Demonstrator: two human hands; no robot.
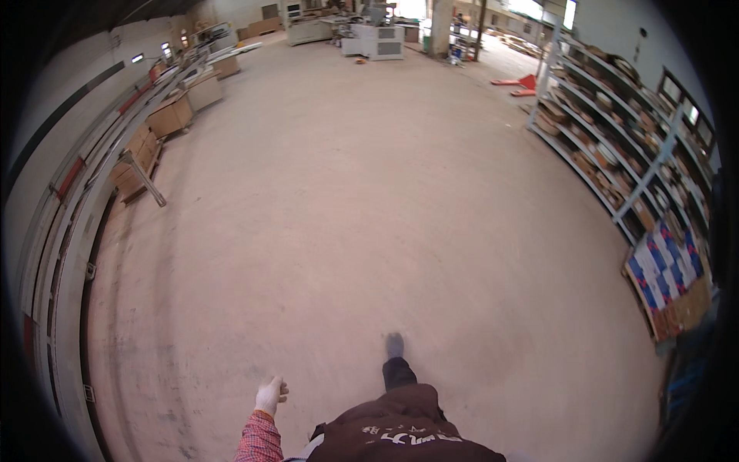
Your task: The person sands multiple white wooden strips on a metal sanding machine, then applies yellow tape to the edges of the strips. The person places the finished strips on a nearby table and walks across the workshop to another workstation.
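Note:
I look down on a wide, dusty concrete floor in a workshop hall. My left hand, in a white glove with a red checked sleeve behind it, hangs at my side with the fingers loosely apart and nothing in it. One dark-trousered leg and shoe reaches forward over the floor, above my brown apron. My right hand is out of view.
Long metal racking with cardboard boxes runs along the left wall. Grey shelves stacked with wood pieces line the right. A pallet with blue and white packs leans at the right. White machines stand far ahead.

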